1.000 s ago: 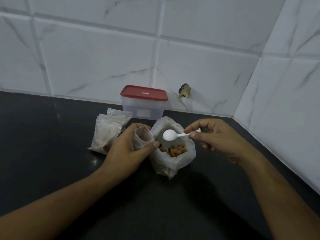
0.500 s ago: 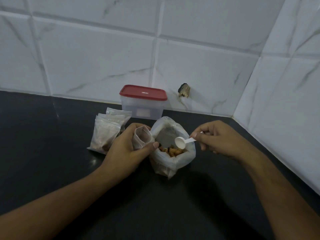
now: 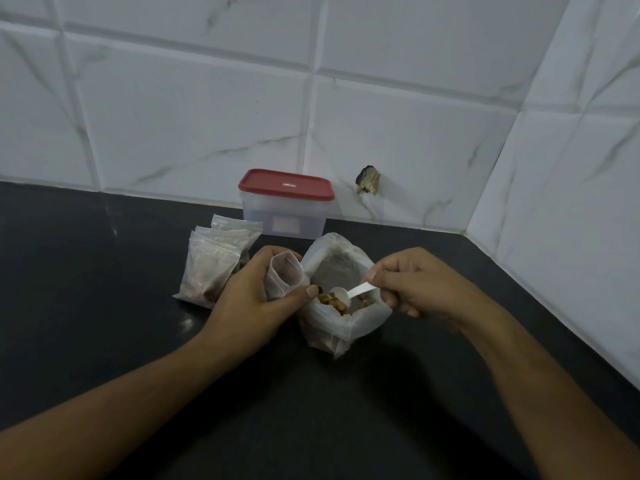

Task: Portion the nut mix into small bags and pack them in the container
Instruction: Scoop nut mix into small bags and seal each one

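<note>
Surface (image 3: pixel 104 306): dark, matte, near black, with a faint sheen left of centre. It ran back into a corner. I logged a tiled wall (image 3: pixel 173 116) of white marble-look tiles with grey veins behind it, and a side wall (image 3: pixel 571 202) of the same tile closing the right. There was one chipped spot (image 3: pixel 367 180) low in the back wall, brownish, just right of the container.

The container (image 3: pixel 285 216) was clear plastic and stood against the back wall with its red lid (image 3: pixel 285 185) on. The filled small bags (image 3: pixel 211 265) lay in an overlapping stack in front of it and to the left, flat on the surface.

Left hand (image 3: pixel 249 299): fingers and thumb were curled round a small bag (image 3: pixel 285 275), with its mouth held open in a ring facing up. I could not tell whether anything was inside. This hand sat against the left side of the large bag (image 3: pixel 343 320).

Right hand (image 3: pixel 415 282): thumb and forefinger pinched the handle of a white plastic spoon (image 3: pixel 349 294), and the other fingers were curled under. The bowl of the spoon was down inside the large bag, in the nut mix (image 3: pixel 332 301).

The large bag stood upright between the two hands with its rim rolled down, and the nut mix was visible in the bottom.
</note>
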Demonstrator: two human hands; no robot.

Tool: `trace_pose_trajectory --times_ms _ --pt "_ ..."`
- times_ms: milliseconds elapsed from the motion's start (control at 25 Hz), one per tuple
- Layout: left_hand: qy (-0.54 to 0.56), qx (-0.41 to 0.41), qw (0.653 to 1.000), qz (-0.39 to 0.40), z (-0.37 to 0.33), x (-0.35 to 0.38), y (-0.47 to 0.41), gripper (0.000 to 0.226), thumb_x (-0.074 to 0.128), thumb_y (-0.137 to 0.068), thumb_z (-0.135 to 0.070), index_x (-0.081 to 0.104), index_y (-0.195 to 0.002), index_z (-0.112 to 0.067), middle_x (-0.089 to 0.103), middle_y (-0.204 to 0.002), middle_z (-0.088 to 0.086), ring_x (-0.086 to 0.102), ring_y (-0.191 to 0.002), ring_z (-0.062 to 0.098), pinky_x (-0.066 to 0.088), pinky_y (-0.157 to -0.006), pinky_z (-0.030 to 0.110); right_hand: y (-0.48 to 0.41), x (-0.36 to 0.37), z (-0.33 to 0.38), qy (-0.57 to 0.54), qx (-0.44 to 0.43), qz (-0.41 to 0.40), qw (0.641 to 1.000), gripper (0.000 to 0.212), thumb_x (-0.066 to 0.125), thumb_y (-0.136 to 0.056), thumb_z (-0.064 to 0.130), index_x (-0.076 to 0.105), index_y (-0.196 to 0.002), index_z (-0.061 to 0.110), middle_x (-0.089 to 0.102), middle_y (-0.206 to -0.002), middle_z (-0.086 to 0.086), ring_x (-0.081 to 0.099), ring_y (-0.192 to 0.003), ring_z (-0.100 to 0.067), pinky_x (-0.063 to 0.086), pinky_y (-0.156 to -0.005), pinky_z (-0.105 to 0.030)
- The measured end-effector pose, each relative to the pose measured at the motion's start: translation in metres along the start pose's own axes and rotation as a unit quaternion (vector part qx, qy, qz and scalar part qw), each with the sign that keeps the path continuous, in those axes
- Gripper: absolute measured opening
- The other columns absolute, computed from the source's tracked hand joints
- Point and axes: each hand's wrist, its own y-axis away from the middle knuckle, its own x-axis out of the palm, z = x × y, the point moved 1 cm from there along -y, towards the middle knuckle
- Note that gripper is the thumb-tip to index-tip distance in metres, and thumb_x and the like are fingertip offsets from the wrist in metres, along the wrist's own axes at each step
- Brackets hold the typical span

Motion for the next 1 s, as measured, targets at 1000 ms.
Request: trace_pose_trajectory --times_ms 1000 --pt "0.023 0.000 1.000 0.015 0.003 -0.001 0.000 0.033 0.078 -0.088 -0.038 0.063 -0.117 -0.034 0.070 -0.111 -0.012 0.069 -0.104 0.007 0.061 -0.089 0.039 -0.010 0.008 -0.015 -0.274 0.139 -0.041 0.951 0.013 0.057 -0.104 0.020 0.058 -0.097 0.008 0.045 -0.057 0.004 0.029 -0.041 -0.005 0.020 -0.038 -0.018"
